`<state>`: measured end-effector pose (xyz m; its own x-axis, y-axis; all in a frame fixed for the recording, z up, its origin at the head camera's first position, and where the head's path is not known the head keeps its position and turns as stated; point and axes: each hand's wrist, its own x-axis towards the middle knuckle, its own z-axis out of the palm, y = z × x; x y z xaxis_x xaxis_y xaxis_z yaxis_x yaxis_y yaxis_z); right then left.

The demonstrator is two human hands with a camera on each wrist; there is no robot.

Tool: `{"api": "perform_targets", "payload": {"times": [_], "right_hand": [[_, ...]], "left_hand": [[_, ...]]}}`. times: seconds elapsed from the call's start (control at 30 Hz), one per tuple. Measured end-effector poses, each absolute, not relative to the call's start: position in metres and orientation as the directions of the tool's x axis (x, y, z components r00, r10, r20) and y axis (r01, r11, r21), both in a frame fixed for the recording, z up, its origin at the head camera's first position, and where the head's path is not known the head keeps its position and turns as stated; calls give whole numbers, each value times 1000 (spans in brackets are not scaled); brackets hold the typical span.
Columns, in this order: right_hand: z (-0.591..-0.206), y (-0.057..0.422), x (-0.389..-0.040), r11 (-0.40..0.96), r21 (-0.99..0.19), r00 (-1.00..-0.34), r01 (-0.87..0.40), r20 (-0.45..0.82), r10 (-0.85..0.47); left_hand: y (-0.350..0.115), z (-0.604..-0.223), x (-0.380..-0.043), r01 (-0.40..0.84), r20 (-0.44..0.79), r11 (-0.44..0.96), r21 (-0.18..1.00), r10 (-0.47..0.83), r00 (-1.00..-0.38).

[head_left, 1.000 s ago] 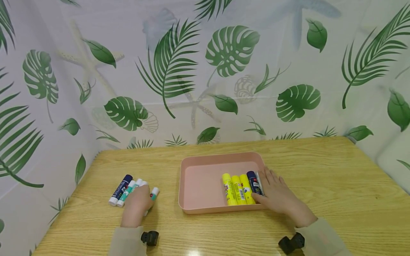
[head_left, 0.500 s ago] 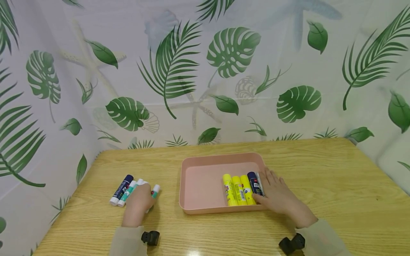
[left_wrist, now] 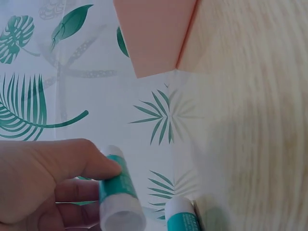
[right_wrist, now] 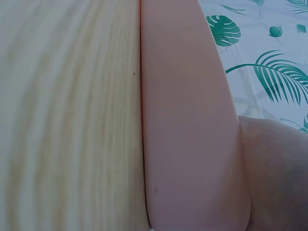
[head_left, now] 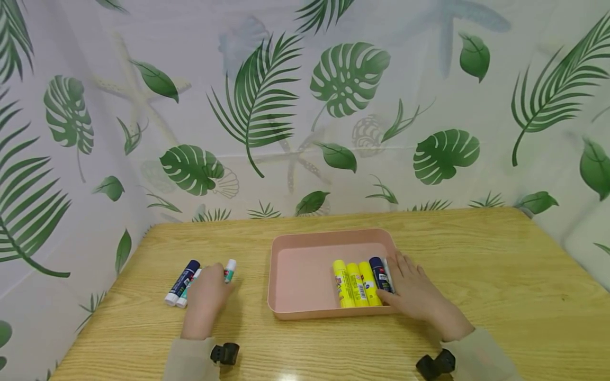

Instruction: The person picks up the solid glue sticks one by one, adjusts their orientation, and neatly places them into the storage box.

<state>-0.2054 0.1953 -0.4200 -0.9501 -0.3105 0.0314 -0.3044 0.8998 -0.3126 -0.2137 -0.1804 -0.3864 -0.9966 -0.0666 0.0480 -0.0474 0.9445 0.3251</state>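
Note:
On the left of the table my left hand (head_left: 208, 293) pinches a green-and-white glue stick (left_wrist: 118, 187) between thumb and fingers; in the left wrist view it is raised and tilted. Another green glue stick (left_wrist: 182, 216) shows below it. A navy glue stick (head_left: 182, 283) lies at the left, and a green one (head_left: 183, 300) beside it is partly covered by the hand. My right hand (head_left: 419, 293) rests with extended fingers over the right end of a pink tray (head_left: 300, 280). Inside are several yellow glue sticks (head_left: 344, 286), a navy one (head_left: 379, 272) and a whitish one, mostly hidden.
The wooden table (head_left: 286, 344) bears the tray near its middle; the tray's left part shows its bare floor. A leaf-print cloth (head_left: 295, 106) hangs behind the table and along its sides.
My left hand has risen slightly, and the green glue stick showing at its right has shifted up with it. The right hand stays on the tray; the head view has drifted slightly.

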Motion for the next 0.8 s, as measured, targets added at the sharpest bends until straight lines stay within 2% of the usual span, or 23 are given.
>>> {"api": "perform_targets", "payload": {"times": [0.37,0.67,0.8], "right_hand": [[-422,196,-207,902,-308,-951,-301,32,-307],[-423,196,-208,903,-310,-952,-299,30,-305],[-424,196,-209,906,-303,-954,-294,29,-300]], "left_hand": [[-172,-373,-211,-21,214,939,343,-100,-972],[-167,-366,-207,8,351,934,356,-126,-928],[-165,-363,-205,19,380,933,360,-128,-916]]}}
